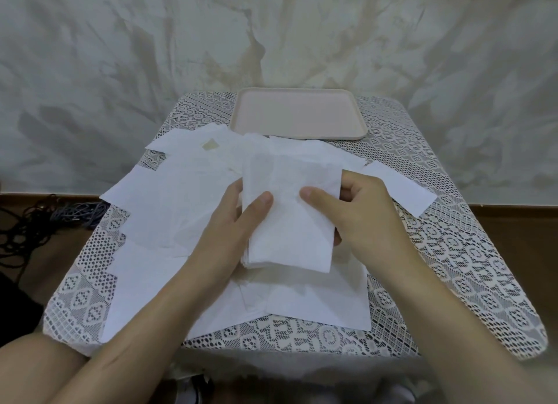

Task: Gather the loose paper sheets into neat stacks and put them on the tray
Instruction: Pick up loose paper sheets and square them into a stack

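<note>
The left hand (238, 219) and right hand (359, 210) both grip a small stack of paper sheets (290, 222) at the centre of the lace tablecloth (453, 267). Each thumb lies on top, and the fingers curl round the side edges. The stack is held just above the larger sheets spread beneath it. To square it well, I would judge it best to loosen the pinch slightly, tap the long edges and then the short ones against the table, and keep the thumbs light so the thin, creased top sheet does not buckle. The pink tray (297, 115) waits bare at 12 o'clock. More loose sheets (169, 210) fan out toward 9 and 10 o'clock, and one strip (398, 189) lies at 2 o'clock. No writing, brand or label can be read anywhere. A yellowish patch (213, 145) at 11 o'clock may be tape or a stain.
</note>
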The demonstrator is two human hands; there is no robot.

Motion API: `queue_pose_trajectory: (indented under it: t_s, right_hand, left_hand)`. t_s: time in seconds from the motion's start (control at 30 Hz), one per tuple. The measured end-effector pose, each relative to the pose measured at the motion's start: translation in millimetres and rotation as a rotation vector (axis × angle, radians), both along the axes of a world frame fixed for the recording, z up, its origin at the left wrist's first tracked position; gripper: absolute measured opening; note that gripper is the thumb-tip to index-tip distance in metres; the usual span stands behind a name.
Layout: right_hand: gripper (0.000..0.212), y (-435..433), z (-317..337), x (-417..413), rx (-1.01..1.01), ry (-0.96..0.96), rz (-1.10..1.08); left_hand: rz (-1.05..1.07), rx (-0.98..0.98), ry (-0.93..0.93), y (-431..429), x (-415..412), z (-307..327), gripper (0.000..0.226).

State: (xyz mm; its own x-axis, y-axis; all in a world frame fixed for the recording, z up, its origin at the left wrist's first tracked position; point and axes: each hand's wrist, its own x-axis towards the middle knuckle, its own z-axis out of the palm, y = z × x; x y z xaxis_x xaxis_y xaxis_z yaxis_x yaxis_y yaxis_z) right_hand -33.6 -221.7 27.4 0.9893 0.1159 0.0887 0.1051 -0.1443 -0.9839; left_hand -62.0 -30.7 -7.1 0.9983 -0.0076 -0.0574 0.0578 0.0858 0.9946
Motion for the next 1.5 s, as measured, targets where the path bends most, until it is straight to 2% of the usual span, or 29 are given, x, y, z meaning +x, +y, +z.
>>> queue_pose_trajectory:
  t_s: [0.17,0.27,0.37,0.53,0.73,0.87,0.93,1.0,1.1,1.17,1.27,1.33,1.43,1.5]
  right_hand:
    - [0.009,-1.7,-1.6,2.2,-0.116,-0.018,0.014]
    - [0.024,-6.3,0.5,4.5,-0.206,-0.06,-0.034]
    - [0.028,-14.2,4.7,7.8,-0.147,-0.073,-0.068]
    - [0.013,-8.6,6.1,6.3,-0.112,-0.045,-0.015]
    - [0.038,8.1,-3.0,9.2,-0.105,-0.043,-0.043]
    - [0.029,6.7,-6.0,11.4,-0.065,-0.027,-0.045]
    - [0.023,4.7,-9.9,12.5,-0.122,-0.032,-0.082]
    - [0.028,2.8,-11.2,11.9,-0.209,-0.01,-0.098]
    - [0.044,0.1,-9.5,8.9,-0.35,0.101,0.031]
    - [0.049,-1.0,-10.4,7.7,-0.312,0.155,0.127]
    - [0.044,1.2,-10.0,5.9,-0.21,0.186,0.171]
    - [0.046,7.1,-10.2,2.3,-0.325,0.117,0.178]
    - [0.039,15.5,-13.6,-6.6,-0.623,-0.077,0.155]
    - [0.034,17.4,-10.8,-10.4,-0.655,-0.112,0.143]
  left_hand:
    - [0.011,0.002,0.006,-0.2,-0.8,-0.5,0.054]
    - [0.016,0.011,0.01,-0.2,-1.8,0.9,0.053]
    - [0.011,0.011,0.011,0.0,-2.1,2.2,0.056]
    - [0.001,0.042,-0.024,-2.4,-2.3,4.0,0.068]
    - [0.014,0.034,-0.031,-2.3,0.9,-0.1,0.08]
    - [0.034,0.046,-0.005,-2.7,2.3,-2.3,0.066]
    - [0.052,0.031,0.01,-1.7,1.8,-1.9,0.055]
    - [0.072,0.0,0.024,0.0,0.1,-1.0,0.047]
    - [0.096,-0.048,0.029,0.7,-3.3,0.9,0.046]
    - [0.1,-0.054,0.039,-2.2,-5.6,2.2,0.046]
    - [0.094,-0.047,0.055,-6.9,-8.2,2.8,0.042]
    - [0.096,-0.037,0.052,-8.0,-8.4,2.6,0.037]
    - [0.044,-0.04,0.048,-7.3,-7.9,2.9,0.048]
    - [-0.012,-0.023,0.04,-5.4,-7.3,2.1,0.056]
